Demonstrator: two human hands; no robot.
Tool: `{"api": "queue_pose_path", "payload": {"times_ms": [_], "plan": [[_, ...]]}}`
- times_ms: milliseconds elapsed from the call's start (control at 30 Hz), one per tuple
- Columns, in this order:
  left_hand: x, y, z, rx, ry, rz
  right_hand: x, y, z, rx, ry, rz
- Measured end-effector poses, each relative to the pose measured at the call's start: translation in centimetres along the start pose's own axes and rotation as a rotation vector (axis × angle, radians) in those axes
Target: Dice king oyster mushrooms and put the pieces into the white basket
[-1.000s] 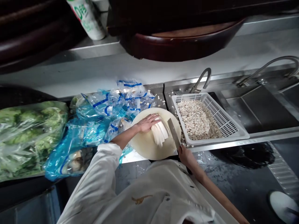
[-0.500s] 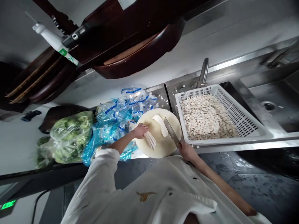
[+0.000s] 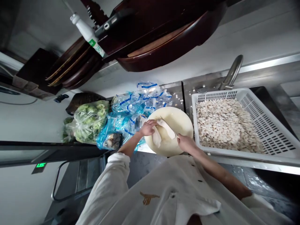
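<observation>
On the round, pale cutting board, my left hand has its fingers closed on white slices that look like king oyster mushroom. Its fingertips reach the upper end of another long white piece. My right hand grips a knife by the handle. The blade lies along the right side of the long piece and shows only as a thin edge. Whether it is cutting into the piece I cannot tell.
Right of the board stands a white perforated basket of small pale chopped pieces, below a faucet. To the left lie blue-striped plastic bags and a bag of green leafy vegetables. Dark round trays hang over the counter.
The view has swung left. My left hand has come closer to the long piece, and its slices now lie flatter. The blade has turned edge-on and moved against the long piece.
</observation>
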State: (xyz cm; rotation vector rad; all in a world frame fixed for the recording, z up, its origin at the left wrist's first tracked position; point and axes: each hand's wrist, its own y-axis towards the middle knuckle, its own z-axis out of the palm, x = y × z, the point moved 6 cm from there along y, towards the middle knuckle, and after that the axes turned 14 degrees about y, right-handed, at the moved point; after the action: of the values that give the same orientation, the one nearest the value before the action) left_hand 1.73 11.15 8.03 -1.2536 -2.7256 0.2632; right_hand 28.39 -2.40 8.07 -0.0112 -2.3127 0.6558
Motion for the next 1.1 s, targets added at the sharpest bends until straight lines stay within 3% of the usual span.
{"api": "queue_pose_path", "payload": {"times_ms": [233, 433, 600, 767, 933, 1100], "plan": [[-2.4, 2.9, 2.2, -0.129, -0.046, -0.092, -2.5, -1.2, 0.7, -0.081, -0.074, 0.121], [-2.7, 2.5, 1.9, -0.181, -0.078, -0.051, 1.0, -1.8, 0.7, -0.113, -0.150, 0.131], [-2.5, 2.9, 2.0, -0.198, -0.052, -0.016, 3.5, 0.3, 1.7, -0.051, -0.137, 0.147], [-2.0, 2.6, 1.9, -0.194, -0.093, 0.114, 4.3, 1.2, 1.8, -0.113, -0.177, 0.141], [-1.5, 1.9, 1.7, -0.259, -0.115, 0.138, 4.6, 0.8, 2.7, -0.101, -0.207, 0.197], [-1.4, 2.0, 2.2, -0.253, -0.135, 0.160, 5.5, 0.8, 2.7, -0.105, -0.247, 0.200]]}}
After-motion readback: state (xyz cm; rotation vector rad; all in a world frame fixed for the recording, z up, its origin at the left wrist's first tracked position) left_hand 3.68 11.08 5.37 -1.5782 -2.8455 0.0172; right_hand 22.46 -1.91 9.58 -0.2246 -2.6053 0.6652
